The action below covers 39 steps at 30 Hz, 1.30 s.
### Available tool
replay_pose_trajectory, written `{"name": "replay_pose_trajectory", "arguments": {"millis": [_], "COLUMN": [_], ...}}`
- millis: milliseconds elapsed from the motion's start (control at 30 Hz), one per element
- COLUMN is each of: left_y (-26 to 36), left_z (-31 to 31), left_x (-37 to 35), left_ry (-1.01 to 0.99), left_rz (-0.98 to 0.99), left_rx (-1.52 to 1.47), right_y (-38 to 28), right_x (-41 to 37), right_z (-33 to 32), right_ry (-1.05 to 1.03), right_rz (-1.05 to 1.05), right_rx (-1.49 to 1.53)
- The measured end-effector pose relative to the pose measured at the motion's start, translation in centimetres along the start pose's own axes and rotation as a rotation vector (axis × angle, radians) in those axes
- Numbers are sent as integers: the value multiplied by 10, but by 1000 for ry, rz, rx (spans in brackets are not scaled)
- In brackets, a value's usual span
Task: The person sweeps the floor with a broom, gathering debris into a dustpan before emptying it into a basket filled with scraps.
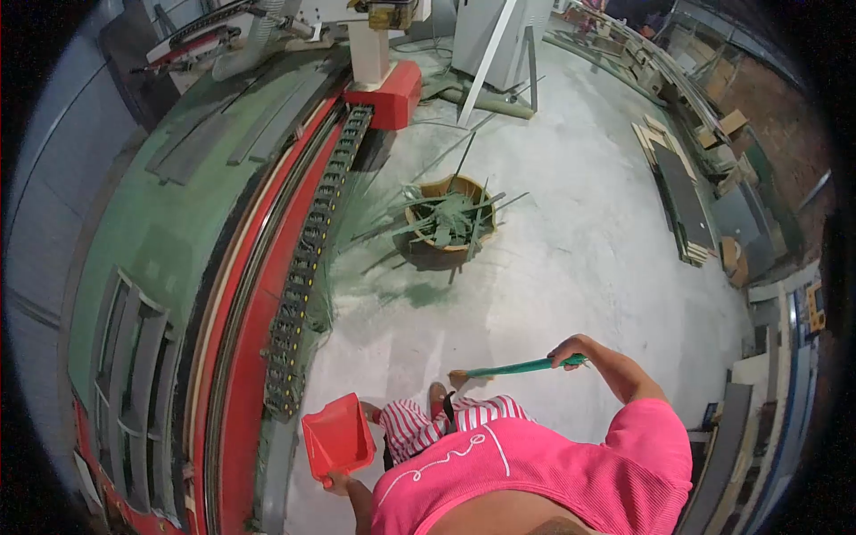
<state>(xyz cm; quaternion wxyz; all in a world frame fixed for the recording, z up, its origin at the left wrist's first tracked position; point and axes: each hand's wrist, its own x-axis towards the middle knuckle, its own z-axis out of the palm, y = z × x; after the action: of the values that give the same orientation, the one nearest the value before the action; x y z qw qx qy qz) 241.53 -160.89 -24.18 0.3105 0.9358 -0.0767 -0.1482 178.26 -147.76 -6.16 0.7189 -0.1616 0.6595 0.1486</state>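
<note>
My left hand (pixel 336 483) is closed on the handle end of a red dustpan (pixel 339 437), held out at the lower left beside my legs. At the right, my right hand (pixel 571 349) wraps round the upper end of a green-handled broom (pixel 517 366). The broom slants down to the left, and its tan head (pixel 458 379) is close to my foot. On the floor ahead stands a yellow-orange tub (pixel 437 189) heaped with dusty green strips and scraps, several jutting over its rim. Green dust (pixel 423 294) lies on the floor in front of the tub.
Along the left runs a large machine with a green bed (pixel 169 241), a red side rail and a black cable chain (pixel 312 259). A slatted grey frame (pixel 134 383) lies on the bed. Stacked panels (pixel 682 201) lie at the right; a grey cabinet (pixel 499 45) stands at the back.
</note>
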Motion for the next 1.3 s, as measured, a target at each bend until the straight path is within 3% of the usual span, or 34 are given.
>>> {"name": "replay_pose_trajectory", "arguments": {"millis": [100,200,267,333,400,467,500,567,600,667,700,767,867,967,1000,1067,1133,1200,1267,1300], "left_y": [-5,-20,-20,-20,-11,1,-11,-21,-24,6,4,-20,-51,-35,-30,-22,-3,11,18,32], "left_z": [6,29,31,29,20,10,15,12,12,-16,-15,9,31,31,32,34,39,38,25,12], "left_x": [7,24,27,26,12,0,12,22,24,-5,0,25,64,42,36,27,20,13,1,-13], "left_ry": [-163,-129,-123,-76,22,119,117,-152,-154,-76,-76,-109,-342,-88,-114,-192,-74,46,-284,-279], "left_rz": [52,69,128,151,184,219,223,112,117,46,54,102,35,193,199,210,170,126,105,105], "left_rx": [-330,-435,-422,-367,-260,-152,-152,-378,-376,60,63,-142,-515,-119,-219,-521,-381,-243,-612,-610], "right_y": [-1,-11,-18,-19,-11,3,10,26,35,58,70,98,115,139,142,153,169,165,157,159], "right_x": [6,1,-9,-18,-21,-18,-16,-21,-19,-5,3,29,44,82,85,91,106,107,117,143], "right_z": [-15,-16,-11,-3,3,13,19,41,52,76,90,118,156,163,163,153,142,139,130,125], "right_ry": [29,132,320,335,368,335,303,268,230,232,237,260,253,147,111,63,113,169,67,-41], "right_rz": [-44,-108,-186,-210,-351,-371,-388,-421,-454,-457,-458,-433,-312,-194,-110,-84,-26,41,18,-16], "right_rx": [-5,-21,-35,-18,283,368,446,566,682,780,872,961,1265,1652,1845,1913,2235,2306,2303,2453]}}
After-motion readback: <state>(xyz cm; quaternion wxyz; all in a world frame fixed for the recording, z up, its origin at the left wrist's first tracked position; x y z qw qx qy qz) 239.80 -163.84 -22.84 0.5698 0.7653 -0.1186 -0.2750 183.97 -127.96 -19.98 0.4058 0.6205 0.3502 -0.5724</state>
